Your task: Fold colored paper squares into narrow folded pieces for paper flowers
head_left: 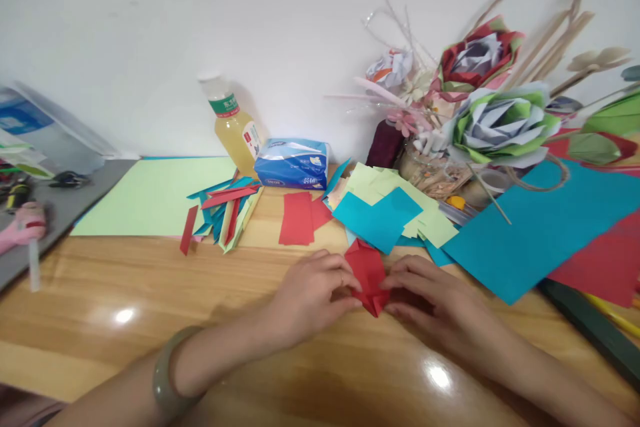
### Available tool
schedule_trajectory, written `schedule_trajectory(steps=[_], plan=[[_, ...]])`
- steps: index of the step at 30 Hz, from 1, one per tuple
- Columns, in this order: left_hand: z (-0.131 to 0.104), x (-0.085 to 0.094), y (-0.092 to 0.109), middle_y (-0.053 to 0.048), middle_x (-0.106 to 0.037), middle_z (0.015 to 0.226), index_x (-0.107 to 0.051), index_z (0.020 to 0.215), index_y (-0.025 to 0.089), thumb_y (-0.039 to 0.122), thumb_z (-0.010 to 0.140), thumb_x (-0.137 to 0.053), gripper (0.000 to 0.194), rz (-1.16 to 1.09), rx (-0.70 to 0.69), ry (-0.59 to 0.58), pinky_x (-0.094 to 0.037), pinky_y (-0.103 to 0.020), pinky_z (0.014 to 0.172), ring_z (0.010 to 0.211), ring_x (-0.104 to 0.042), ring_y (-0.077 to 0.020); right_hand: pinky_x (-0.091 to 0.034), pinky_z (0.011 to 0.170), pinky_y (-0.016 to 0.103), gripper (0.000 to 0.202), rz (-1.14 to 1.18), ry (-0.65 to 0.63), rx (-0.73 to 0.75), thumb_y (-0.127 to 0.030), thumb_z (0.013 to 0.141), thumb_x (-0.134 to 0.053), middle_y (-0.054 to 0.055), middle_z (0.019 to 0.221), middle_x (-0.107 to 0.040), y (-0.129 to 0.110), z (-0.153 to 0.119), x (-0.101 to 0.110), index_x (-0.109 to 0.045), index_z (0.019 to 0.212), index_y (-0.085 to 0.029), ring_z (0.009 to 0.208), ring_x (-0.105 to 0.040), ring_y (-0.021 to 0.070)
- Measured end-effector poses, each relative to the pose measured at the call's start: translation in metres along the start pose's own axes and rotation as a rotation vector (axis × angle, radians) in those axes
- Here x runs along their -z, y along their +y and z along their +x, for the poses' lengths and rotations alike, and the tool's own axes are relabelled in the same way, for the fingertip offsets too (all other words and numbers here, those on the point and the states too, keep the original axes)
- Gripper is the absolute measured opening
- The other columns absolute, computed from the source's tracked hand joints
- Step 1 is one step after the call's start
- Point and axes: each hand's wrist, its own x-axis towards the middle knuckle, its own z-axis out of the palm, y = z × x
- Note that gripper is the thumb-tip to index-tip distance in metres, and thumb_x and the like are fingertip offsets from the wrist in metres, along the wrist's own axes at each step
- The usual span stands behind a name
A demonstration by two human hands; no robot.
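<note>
Between my two hands is a piece of red paper (367,273) with folded corners, pointed at its near end. My left hand (320,290) pinches its left edge with thumb and fingers. On the opposite edge, the thumb and fingertips of my right hand (425,290) close on the paper. Just beyond it lie blue paper pieces (377,217) and light green paper pieces (435,220) in a loose pile. A small stack of red paper rectangles (296,219) rests on the wooden table (240,373) to the left of the pile.
Folded paper strips (225,210) lie on light green sheets (135,200) at left. A drink bottle (235,127) and a tissue pack (291,163) stand by the wall. Paper flowers (500,123) rise at right above large blue paper (530,233). A pink glue gun (25,223) sits far left.
</note>
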Motion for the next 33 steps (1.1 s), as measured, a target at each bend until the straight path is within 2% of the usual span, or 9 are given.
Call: schedule_trajectory(steps=[3, 9, 19, 28, 33], plan=[[0.002, -0.001, 0.001, -0.002, -0.065, 0.084, -0.069, 0.078, 0.02, 0.022, 0.078, -0.07, 0.003, 0.017, 0.034, -0.008, -0.042, -0.029, 0.076, 0.081, -0.056, -0.0171, -0.045, 0.074, 0.033, 0.012, 0.009, -0.032, 0.01, -0.019, 0.088, -0.049, 0.006, 0.094, -0.059, 0.004, 0.002, -0.006, -0.059, 0.087, -0.023, 0.091, -0.055, 0.0191], [0.004, 0.001, 0.003, -0.002, -0.065, 0.083, -0.07, 0.077, 0.019, 0.022, 0.08, -0.067, 0.005, 0.002, 0.03, -0.059, -0.042, -0.029, 0.075, 0.08, -0.056, -0.0173, -0.045, 0.07, 0.031, 0.015, -0.003, 0.001, 0.036, -0.018, 0.088, -0.048, 0.005, 0.086, -0.059, 0.006, 0.001, -0.011, -0.058, 0.078, -0.022, 0.084, -0.056, 0.0181], [0.008, -0.005, 0.014, -0.002, -0.062, 0.08, -0.062, 0.069, 0.016, 0.012, 0.073, -0.065, 0.007, 0.048, 0.175, -0.03, -0.041, -0.031, 0.07, 0.08, -0.054, -0.0191, -0.043, 0.066, 0.03, 0.014, -0.048, 0.011, 0.007, -0.016, 0.087, -0.048, 0.004, 0.082, -0.058, 0.004, 0.001, -0.015, -0.055, 0.076, -0.02, 0.08, -0.056, 0.0177], [0.006, -0.006, 0.019, -0.002, -0.059, 0.082, -0.059, 0.072, 0.018, 0.015, 0.077, -0.06, 0.006, 0.069, 0.227, -0.082, -0.041, -0.031, 0.07, 0.081, -0.053, -0.0193, -0.042, 0.062, 0.03, 0.013, -0.146, 0.004, -0.021, -0.017, 0.085, -0.05, 0.003, 0.078, -0.058, 0.0, 0.003, -0.014, -0.054, 0.073, -0.02, 0.076, -0.056, 0.0191], [0.006, -0.007, 0.022, -0.004, -0.056, 0.088, -0.058, 0.073, 0.017, 0.015, 0.076, -0.057, 0.004, 0.085, 0.252, -0.066, -0.042, -0.032, 0.068, 0.082, -0.053, -0.0196, -0.041, 0.061, 0.029, 0.013, -0.157, 0.023, -0.034, -0.016, 0.083, -0.05, 0.003, 0.077, -0.057, 0.0, 0.005, -0.015, -0.054, 0.072, -0.021, 0.075, -0.056, 0.0185]])
